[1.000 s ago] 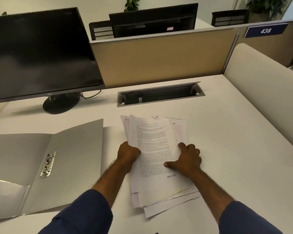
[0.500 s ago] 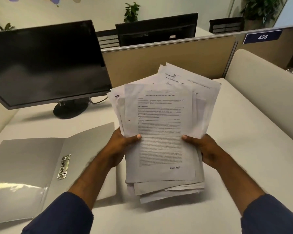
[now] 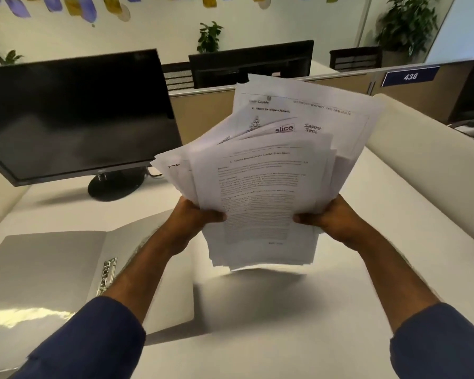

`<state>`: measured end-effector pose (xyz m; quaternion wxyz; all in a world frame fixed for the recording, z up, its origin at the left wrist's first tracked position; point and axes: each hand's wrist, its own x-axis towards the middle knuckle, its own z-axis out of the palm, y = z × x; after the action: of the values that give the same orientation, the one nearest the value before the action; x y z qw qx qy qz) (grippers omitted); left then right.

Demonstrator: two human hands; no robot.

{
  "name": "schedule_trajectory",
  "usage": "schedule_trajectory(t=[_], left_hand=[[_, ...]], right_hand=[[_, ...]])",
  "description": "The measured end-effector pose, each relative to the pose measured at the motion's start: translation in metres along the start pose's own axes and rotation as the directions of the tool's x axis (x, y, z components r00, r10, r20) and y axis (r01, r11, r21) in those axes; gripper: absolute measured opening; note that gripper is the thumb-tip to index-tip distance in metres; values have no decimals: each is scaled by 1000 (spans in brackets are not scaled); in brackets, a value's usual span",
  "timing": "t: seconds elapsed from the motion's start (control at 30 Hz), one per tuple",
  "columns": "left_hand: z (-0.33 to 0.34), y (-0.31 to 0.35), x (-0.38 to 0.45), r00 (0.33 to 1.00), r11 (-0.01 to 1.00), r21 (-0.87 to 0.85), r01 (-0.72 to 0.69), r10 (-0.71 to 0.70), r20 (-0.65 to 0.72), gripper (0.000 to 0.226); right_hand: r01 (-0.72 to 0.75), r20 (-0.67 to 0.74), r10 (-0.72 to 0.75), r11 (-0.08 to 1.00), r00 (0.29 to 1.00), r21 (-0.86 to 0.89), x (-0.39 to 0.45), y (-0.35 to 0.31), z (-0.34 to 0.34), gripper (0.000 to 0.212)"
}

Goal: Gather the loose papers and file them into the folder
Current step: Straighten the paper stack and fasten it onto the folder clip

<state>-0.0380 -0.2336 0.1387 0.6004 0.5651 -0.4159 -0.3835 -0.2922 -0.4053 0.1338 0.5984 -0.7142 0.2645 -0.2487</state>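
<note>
A thick, uneven stack of printed white papers (image 3: 260, 192) is held upright above the white desk (image 3: 298, 324), its lower edge clear of the surface. My left hand (image 3: 192, 220) grips the stack's left side and my right hand (image 3: 331, 217) grips its right side, thumbs on the front sheet. The sheets fan out at the top, where a page with pictures and the word "slice" sticks up behind. A grey folder (image 3: 49, 272) lies open flat on the desk at the lower left, its metal clip (image 3: 106, 276) showing beside my left forearm.
A black monitor (image 3: 74, 113) on a round stand occupies the back left of the desk. A beige partition (image 3: 203, 113) runs along the back and a cream side panel (image 3: 422, 170) rises on the right. Further monitors and plants are beyond the partition.
The papers went from lying flat on the desk under both hands to being lifted upright in the air. The sheets have fanned out more at the top.
</note>
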Motion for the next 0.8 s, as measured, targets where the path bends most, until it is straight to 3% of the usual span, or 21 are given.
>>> schedule_trajectory(t=[0.17, 0.3, 0.4, 0.63, 0.8], left_hand=[[-4, 9, 7, 994, 996, -31, -81, 83, 72, 61], [2, 9, 11, 989, 991, -91, -102, 111, 95, 59], [12, -1, 10, 995, 992, -91, -85, 90, 47, 50], [26, -15, 9, 999, 997, -63, -45, 44, -18, 47], [37, -16, 5, 985, 996, 89, -33, 47, -163, 25]], right_hand=[[47, 27, -47, 999, 999, -23, 1, -12, -14, 56], [30, -60, -30, 1000, 998, -10, 1, -10, -14, 52], [40, -54, -40, 999, 998, 1, -2, 0, -3, 50], [-10, -197, 14, 1000, 980, 21, -6, 18, -1, 48], [-1, -273, 1, 1000, 962, 0, -7, 19, 4, 30]])
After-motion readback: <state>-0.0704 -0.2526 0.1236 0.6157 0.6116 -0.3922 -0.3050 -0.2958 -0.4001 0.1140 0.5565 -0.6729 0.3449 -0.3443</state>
